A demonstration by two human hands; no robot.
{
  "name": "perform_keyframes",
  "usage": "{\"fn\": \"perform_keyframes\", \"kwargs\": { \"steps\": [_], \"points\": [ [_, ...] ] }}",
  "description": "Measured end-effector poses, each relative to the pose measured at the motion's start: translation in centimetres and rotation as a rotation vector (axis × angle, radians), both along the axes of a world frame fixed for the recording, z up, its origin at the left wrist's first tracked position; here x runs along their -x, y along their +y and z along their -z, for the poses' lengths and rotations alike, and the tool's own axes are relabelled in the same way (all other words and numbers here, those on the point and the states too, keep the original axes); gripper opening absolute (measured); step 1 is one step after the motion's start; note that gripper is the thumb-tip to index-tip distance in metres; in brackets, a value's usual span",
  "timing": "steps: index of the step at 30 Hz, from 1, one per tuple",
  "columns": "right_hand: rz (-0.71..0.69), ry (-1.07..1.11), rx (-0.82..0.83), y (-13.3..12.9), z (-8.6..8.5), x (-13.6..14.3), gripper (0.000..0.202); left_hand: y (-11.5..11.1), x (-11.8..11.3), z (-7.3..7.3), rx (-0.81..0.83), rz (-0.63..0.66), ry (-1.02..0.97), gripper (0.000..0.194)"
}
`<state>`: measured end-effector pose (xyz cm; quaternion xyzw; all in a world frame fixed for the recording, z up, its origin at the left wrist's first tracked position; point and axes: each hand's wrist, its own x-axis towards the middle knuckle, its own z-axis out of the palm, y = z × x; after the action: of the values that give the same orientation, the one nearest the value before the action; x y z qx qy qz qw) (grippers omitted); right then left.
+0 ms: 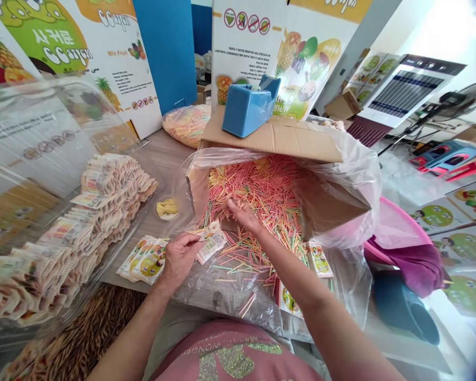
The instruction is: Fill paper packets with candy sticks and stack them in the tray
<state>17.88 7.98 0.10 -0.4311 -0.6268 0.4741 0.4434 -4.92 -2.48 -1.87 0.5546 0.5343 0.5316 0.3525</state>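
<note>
My left hand (pixel 181 254) pinches a small printed packet (pixel 213 244) at the near left edge of the stick pile. Thin candy sticks (pixel 262 182) in pink, yellow and green fill an open carton (pixel 197 193) lying on its side, and spill toward me. Inside its mouth, my right hand (pixel 244 214) has its fingers curled around a few sticks at the pile's left side; their number is hidden. Flat printed packets (pixel 146 259) lie fanned beside my left hand. More packets (pixel 319 259) lie under and beside my right forearm.
Long stacked rows of filled packets (pixel 91 217) stand in clear plastic at left. A blue tape dispenser (pixel 246 108) rests on the carton flap. Yellow rubber bands (pixel 167 207) lie near the carton. A pink basket (pixel 396 227) with a purple cloth (pixel 414 264) stands at right.
</note>
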Motion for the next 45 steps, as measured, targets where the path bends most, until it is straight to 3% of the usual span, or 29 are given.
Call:
{"fn": "perform_keyframes", "kwargs": {
  "steps": [5,8,11,17,23,29,33,41,45],
  "points": [
    [0.038,0.19,-0.054,-1.2,-4.9,-1.2,0.068,1.1,-1.9,-0.4,0.235,0.065,-0.238,0.035],
    [-0.046,0.228,-0.095,-2.6,-7.7,-1.5,0.068,2.3,-3.6,-0.6,0.225,0.106,-0.239,0.036],
    [-0.133,0.156,-0.099,-3.6,-9.1,-1.6,0.068,3.2,-5.5,-1.1,0.2,0.167,-0.251,0.034],
    [-0.102,0.111,-0.091,-3.9,-8.1,-2.3,0.069,3.6,-7.3,-1.4,0.258,0.197,-0.308,0.032],
    [-0.198,0.166,-0.02,-4.3,-7.5,-3.3,0.065,3.7,-7.2,-0.7,0.055,0.166,-0.178,0.021],
    [-0.226,0.01,-0.12,-4.8,-8.1,-3.2,0.059,4.1,-7.1,-0.4,-0.101,0.199,-0.063,0.019],
    [-0.26,-0.041,-0.099,-4.5,-8.2,-3.0,0.059,4.3,-7.2,-0.3,-0.172,0.239,0.023,0.018],
    [-0.171,-0.106,-0.097,-4.4,-7.8,-3.1,0.064,4.8,-7.2,-0.2,-0.099,0.204,-0.062,0.02],
    [-0.194,-0.113,-0.086,-4.1,-6.8,-3.1,0.059,5.4,-8.1,0.2,-0.007,0.215,-0.155,0.022]
  ]
}}
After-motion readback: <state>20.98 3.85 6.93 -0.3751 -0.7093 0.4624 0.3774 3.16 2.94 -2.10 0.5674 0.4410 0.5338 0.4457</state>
